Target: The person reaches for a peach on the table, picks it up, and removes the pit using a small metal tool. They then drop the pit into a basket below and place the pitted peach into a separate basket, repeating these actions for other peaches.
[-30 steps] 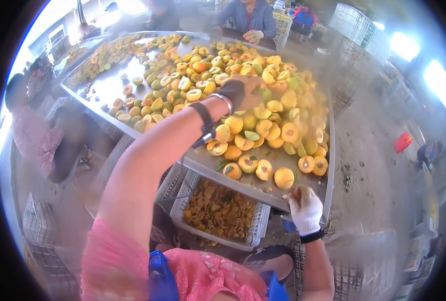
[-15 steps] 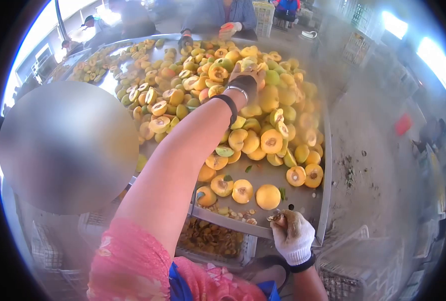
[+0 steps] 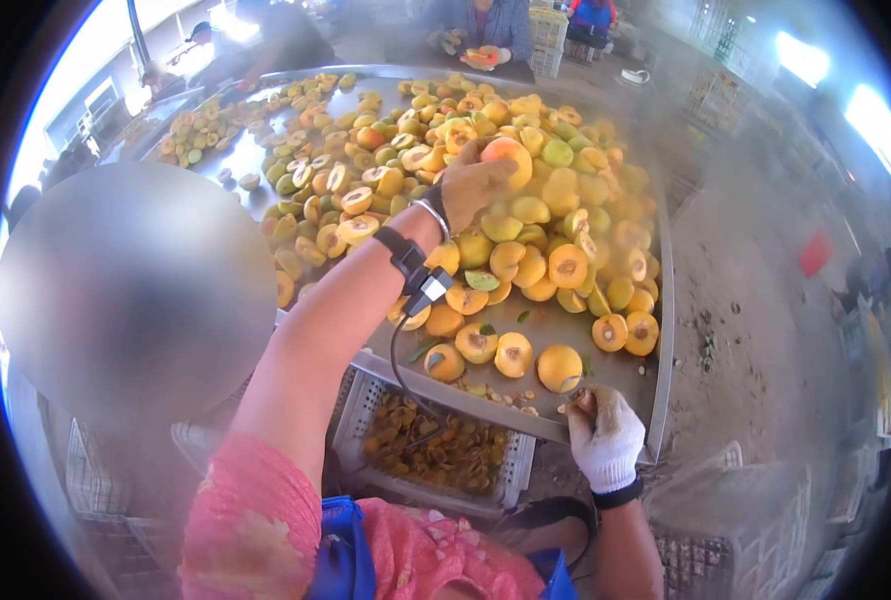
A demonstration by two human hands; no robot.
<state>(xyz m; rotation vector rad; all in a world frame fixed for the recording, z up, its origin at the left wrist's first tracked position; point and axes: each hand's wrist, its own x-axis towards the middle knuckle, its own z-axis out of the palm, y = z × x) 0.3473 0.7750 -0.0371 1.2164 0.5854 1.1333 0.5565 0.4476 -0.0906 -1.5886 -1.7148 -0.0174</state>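
My left hand [image 3: 473, 190], in a stained glove with a dark cuff, reaches over a pile of yellow peaches [image 3: 530, 210], many cut in half. Its fingers are closed round an orange-yellow peach [image 3: 507, 160] with a reddish blush. My right hand [image 3: 603, 430], in a white knitted glove with brown fingertips, is closed at the table's near edge. A thin curved metal end [image 3: 571, 382] shows at its fingertips; the rest of that small tool is hidden in the fist. A peach half [image 3: 559, 368] lies cut side down just beyond it.
The metal table [image 3: 605, 395] has a raised rim. Below its near edge stands a plastic crate [image 3: 520, 470] of brown pits and scraps. Across the table a co-worker [image 3: 480, 40] holds a cut fruit. Crates [image 3: 765, 520] stand at right.
My left hand has come back from deep in the pile and now shows a peach in its grip. The right hand stays near the table edge. The view has shifted slightly.
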